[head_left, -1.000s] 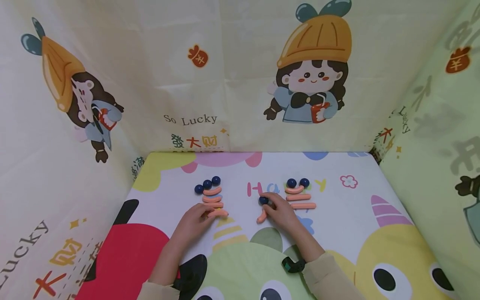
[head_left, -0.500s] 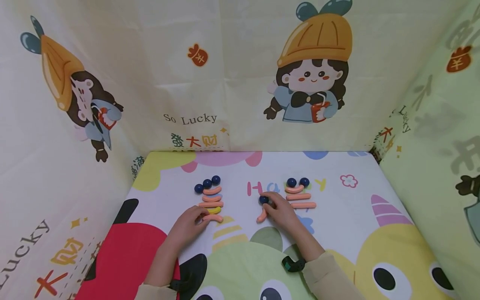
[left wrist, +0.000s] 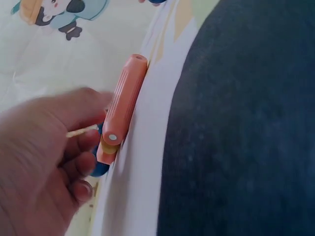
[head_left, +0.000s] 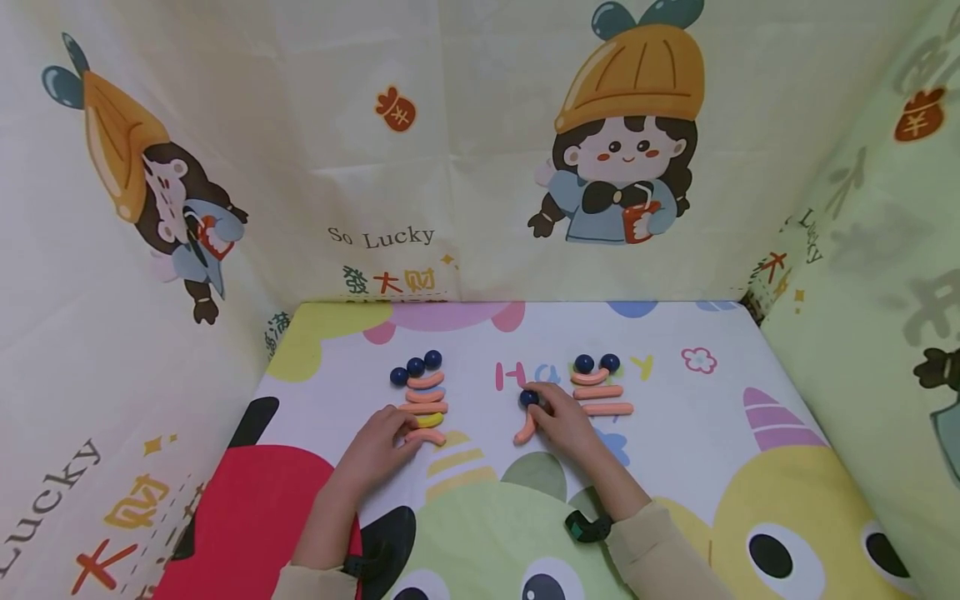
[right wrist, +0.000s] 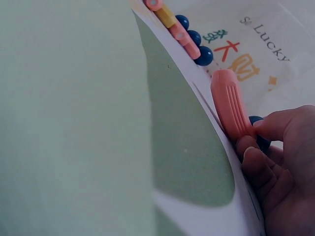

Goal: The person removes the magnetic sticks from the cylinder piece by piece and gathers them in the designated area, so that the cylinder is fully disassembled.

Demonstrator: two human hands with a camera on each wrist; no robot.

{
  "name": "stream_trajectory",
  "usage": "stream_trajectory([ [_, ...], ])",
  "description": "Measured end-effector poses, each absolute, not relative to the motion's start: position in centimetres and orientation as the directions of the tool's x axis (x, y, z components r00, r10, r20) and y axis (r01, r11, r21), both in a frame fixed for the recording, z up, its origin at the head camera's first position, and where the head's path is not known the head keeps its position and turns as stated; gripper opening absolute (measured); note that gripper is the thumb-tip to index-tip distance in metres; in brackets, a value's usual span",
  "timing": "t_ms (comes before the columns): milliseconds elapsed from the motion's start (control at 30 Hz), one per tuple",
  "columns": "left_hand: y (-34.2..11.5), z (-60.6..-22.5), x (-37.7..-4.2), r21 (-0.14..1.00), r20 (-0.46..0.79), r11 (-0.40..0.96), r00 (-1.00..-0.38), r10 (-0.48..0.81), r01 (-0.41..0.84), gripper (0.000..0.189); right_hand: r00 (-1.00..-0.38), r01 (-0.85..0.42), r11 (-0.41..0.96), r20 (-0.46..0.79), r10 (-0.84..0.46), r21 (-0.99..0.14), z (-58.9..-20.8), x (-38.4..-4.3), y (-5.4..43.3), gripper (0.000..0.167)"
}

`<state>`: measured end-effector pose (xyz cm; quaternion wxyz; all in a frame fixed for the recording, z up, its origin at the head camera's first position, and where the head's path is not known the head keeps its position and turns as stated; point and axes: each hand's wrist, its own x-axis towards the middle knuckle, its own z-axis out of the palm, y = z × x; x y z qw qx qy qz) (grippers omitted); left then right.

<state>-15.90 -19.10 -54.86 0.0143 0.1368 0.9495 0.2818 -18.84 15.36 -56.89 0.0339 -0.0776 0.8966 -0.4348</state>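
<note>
My left hand [head_left: 377, 450] has its thumb and fingers around the left end of the nearest pink curved magnetic rod [head_left: 430, 436]. That rod lies close against a yellow rod [head_left: 430, 421]; in the left wrist view the thumb is blurred beside the pink rod [left wrist: 127, 101]. Beyond them lie more pink rods [head_left: 424, 396] in a stack, topped by three dark blue balls [head_left: 416, 367]. My right hand [head_left: 564, 421] pinches a dark blue ball [head_left: 528, 398] between thumb and index finger. From that ball a pink curved rod [right wrist: 230, 105] extends toward me.
On the right, two blue balls [head_left: 597, 364] sit behind several pink rods [head_left: 597, 392], close to the right hand. A cartoon-printed mat [head_left: 660, 450] covers the table. Patterned cloth [head_left: 487, 192] hangs along the back and sides.
My left hand has shifted the nearest pink curved rod slightly left and toward me, and the yellow rod behind it has come into sight. The right hand stays on its ball.
</note>
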Motion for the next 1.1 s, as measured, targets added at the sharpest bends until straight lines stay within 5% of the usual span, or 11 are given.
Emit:
stream_trajectory([
  [267,-15.6,-54.4,-16.4,0.533,0.106,0.77,-0.93,0.352,0.352,0.016,-0.986,-0.097,0.602,-0.007,-0.169,-0.793,-56.7,-18.7,15.4,0.037],
  [600,-8.6,-54.2,-17.0,0.546,0.046,0.679,-0.826,0.561,0.491,0.038,-0.987,-0.09,0.602,-0.011,-0.162,-0.794,-56.5,-18.8,15.3,0.036],
  [1100,-5.2,-55.9,-16.9,0.479,0.035,0.713,-0.823,0.568,0.512,0.025,-0.985,-0.095,0.611,-0.012,-0.17,-0.786,-56.5,-18.9,15.3,0.037],
])
